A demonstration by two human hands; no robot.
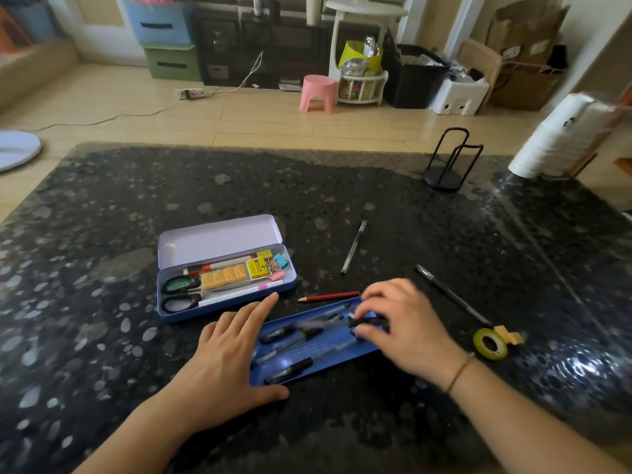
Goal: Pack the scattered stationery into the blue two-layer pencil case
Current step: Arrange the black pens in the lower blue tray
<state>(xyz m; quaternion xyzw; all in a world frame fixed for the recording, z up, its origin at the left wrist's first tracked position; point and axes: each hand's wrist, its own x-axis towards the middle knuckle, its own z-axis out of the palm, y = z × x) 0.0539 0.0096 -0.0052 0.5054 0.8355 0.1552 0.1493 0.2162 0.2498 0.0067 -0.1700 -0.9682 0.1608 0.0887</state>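
Left hand (228, 350) flat beside blue tray (328, 350), right hand (400, 319) pinching pen (328, 323) over it

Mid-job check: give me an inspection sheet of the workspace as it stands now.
Surface: dark speckled table.
Job's things: open pencil case holds scissors; blue tray holds pens; red pencil, two pens, tape roll loose.
Clutter: black wire stand, white roll.
Grippers: left hand flat beside tray; right hand pinches a pen over it.
Cables: white cord on floor.
Surroundings: pink stool, storage boxes.
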